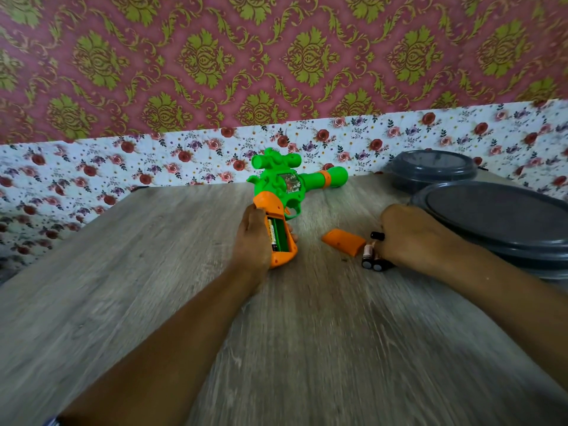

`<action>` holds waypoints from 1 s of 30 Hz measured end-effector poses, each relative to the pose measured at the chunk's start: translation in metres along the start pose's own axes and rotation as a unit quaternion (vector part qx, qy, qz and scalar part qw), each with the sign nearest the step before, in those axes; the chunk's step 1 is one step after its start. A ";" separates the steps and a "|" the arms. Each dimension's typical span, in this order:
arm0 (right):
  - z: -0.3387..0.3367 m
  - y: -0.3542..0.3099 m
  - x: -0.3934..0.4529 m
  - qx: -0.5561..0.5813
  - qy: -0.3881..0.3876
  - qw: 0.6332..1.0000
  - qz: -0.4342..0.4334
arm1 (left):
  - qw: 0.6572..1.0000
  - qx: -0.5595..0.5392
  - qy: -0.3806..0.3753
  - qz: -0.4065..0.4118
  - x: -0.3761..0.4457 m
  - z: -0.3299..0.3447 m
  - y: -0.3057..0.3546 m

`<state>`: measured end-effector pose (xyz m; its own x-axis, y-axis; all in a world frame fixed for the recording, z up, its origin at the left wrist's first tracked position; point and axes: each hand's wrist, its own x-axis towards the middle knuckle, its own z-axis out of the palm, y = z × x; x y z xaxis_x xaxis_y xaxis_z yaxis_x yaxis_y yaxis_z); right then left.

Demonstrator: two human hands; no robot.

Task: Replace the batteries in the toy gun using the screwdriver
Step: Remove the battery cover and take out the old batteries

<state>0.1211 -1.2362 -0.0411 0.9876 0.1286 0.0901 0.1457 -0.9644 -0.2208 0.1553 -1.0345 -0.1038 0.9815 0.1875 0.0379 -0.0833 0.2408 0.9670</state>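
The green and orange toy gun [285, 182] stands on the wooden table, barrel pointing right. My left hand [250, 241] grips its orange handle from the left. The battery compartment [278, 236] faces me open, with one battery in its left slot. The orange compartment cover [344, 245] lies loose on the table to the right. Just beyond it, my right hand [408, 238] curls its fingers over a few loose batteries [372, 261], whose dark ends point towards me. A small black end [377, 235] pokes out by the fingers; I cannot tell what it is.
Two dark grey round lidded containers [498, 219] [433, 170] stand at the right, close behind my right hand. A wall with floral paper [92, 167] runs along the table's far edge. Bare wood table [153, 241] stretches to the left and towards me.
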 end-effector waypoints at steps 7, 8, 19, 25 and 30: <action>-0.027 -0.035 -0.002 0.279 0.088 0.948 -0.123 | 1.000 0.008 0.003 -0.002 0.001 -0.002 0.000; -0.028 -0.043 -0.001 0.301 0.093 0.938 -0.146 | 1.000 0.004 0.001 -0.001 0.001 -0.002 0.000; 0.028 -0.080 0.025 0.457 0.129 0.854 -0.216 | 1.000 0.013 -0.011 0.026 0.012 -0.005 -0.005; 0.034 -0.080 0.023 0.403 0.159 0.865 -0.254 | 1.000 0.022 -0.010 0.014 0.008 -0.005 -0.004; 0.040 -0.080 0.032 0.261 0.138 0.921 -0.254 | 0.999 0.028 0.016 0.024 0.005 -0.001 -0.001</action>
<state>0.1439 -1.1460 -0.0597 0.7416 0.3998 0.5387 0.6650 -0.5437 -0.5120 0.1604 -1.0324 -0.1051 0.9706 0.2282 0.0769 -0.1189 0.1766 0.9771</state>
